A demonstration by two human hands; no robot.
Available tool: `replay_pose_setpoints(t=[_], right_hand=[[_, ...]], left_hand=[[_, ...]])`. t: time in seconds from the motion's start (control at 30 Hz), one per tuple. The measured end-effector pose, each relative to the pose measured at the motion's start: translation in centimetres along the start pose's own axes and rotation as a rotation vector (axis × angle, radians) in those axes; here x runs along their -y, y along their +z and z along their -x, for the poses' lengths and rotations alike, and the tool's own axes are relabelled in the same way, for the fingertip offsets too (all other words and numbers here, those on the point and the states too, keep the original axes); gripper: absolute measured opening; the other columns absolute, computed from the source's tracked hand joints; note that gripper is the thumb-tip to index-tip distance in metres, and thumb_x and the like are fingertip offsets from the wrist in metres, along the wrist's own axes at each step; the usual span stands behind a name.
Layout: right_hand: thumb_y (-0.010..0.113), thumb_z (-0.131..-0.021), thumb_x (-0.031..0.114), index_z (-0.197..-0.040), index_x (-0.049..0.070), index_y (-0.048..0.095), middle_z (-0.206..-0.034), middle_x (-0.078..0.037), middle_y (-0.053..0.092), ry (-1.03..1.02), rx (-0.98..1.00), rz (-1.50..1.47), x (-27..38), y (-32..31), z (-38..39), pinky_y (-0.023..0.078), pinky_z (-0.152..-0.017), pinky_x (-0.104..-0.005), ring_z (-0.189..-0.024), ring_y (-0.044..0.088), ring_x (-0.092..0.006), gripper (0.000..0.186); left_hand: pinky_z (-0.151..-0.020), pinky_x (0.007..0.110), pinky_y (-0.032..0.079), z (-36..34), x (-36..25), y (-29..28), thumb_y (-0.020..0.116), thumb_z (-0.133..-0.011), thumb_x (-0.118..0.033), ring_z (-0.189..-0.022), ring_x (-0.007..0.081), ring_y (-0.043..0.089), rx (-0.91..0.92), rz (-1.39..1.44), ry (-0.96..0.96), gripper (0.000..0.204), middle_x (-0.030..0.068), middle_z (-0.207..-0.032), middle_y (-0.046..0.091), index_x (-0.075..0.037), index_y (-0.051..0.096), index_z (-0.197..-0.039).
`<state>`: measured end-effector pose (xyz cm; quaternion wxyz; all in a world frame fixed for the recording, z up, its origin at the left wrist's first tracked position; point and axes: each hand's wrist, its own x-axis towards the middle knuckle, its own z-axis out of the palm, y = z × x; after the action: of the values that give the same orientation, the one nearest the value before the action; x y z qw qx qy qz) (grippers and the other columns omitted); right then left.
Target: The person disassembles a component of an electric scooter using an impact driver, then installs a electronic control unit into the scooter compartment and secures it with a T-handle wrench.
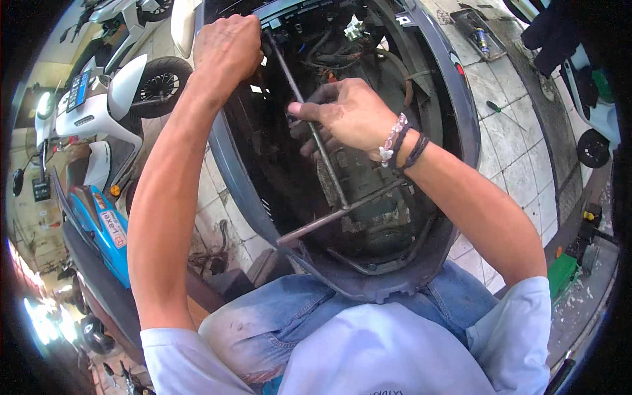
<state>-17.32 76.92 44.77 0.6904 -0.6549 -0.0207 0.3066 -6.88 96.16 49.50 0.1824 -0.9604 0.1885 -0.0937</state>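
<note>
A metal T-handle wrench (335, 178) lies slantwise over the open body of a dark grey scooter (229, 161). Its crossbar is toward me and its shaft runs away to the far left. My right hand (355, 112) has its thumb over the shaft and its fingers curled beneath. Beside the thumb tip shows a small dark piece, too small to name. At the body's far left edge my left hand (230, 49) is closed in a fist, next to the shaft's far end. What it grips is hidden.
Cables and a metal bracket (355, 29) show inside the scooter body. On the tiled floor to the right are a tool tray (479, 36) and a green-handled screwdriver (494, 106). A white scooter (105, 99) stands at left, and a green box (561, 275) lies at right.
</note>
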Motion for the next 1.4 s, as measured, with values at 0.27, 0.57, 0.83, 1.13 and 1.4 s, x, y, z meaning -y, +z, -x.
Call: replay_pose_setpoints(t=[0.27,0.57,0.83,1.13,1.4], right_hand=[[0.060,-0.103,0.017,-0.114,-0.014,0.060,-0.094,-0.024,0.073,0.007,0.040,-0.353,-2.4,0.2,-1.2,0.064,-0.063,-0.0395,-0.075,0.075,-0.0313,0.032],[0.057,-0.106,0.032,-0.122,-0.005,0.064,-0.098,-0.013,0.071,-0.026,0.242,-0.725,-3.0,0.3,-1.0,0.060,-0.078,-0.0350,-0.084,0.071,-0.0213,0.041],[0.067,-0.101,0.030,-0.124,-0.005,0.055,-0.101,-0.021,0.071,0.017,0.132,-0.516,-1.6,1.0,-1.1,0.063,-0.073,-0.0372,-0.081,0.073,-0.0263,0.043],[0.064,-0.102,0.019,-0.112,-0.010,0.061,-0.106,-0.024,0.071,0.013,0.048,-0.364,-1.5,-0.1,-2.4,0.065,-0.079,-0.0388,-0.091,0.075,-0.0306,0.031],[0.064,-0.103,0.021,-0.116,-0.010,0.061,-0.104,-0.021,0.071,0.026,0.085,-0.580,-1.4,0.6,-2.8,0.064,-0.080,-0.0378,-0.088,0.073,-0.0264,0.034]], left_hand=[[-0.078,0.048,0.060,-0.2,-0.1,0.3,0.073,-0.078,-0.018,-0.088,0.0400,0.074,-0.040,0.000,0.007,0.022,0.0250,-0.091,0.073,0.001,0.076,-0.088],[-0.078,0.047,0.060,-0.3,-0.2,-0.4,0.074,-0.078,-0.018,-0.087,0.0393,0.075,-0.003,0.013,-0.025,0.021,0.0232,-0.090,0.074,0.000,0.077,-0.089],[-0.077,0.044,0.060,-0.2,-0.3,-0.2,0.079,-0.076,-0.016,-0.089,0.0368,0.076,0.050,0.002,-0.056,0.021,0.0221,-0.093,0.075,0.000,0.078,-0.089],[-0.077,0.047,0.060,-0.3,0.0,-0.1,0.073,-0.078,-0.016,-0.086,0.0394,0.074,0.025,0.024,-0.029,0.019,0.0232,-0.090,0.074,0.000,0.076,-0.087],[-0.079,0.046,0.060,0.0,0.0,-0.4,0.075,-0.078,-0.017,-0.089,0.0384,0.074,0.048,0.038,-0.053,0.020,0.0225,-0.093,0.075,0.000,0.076,-0.089]])
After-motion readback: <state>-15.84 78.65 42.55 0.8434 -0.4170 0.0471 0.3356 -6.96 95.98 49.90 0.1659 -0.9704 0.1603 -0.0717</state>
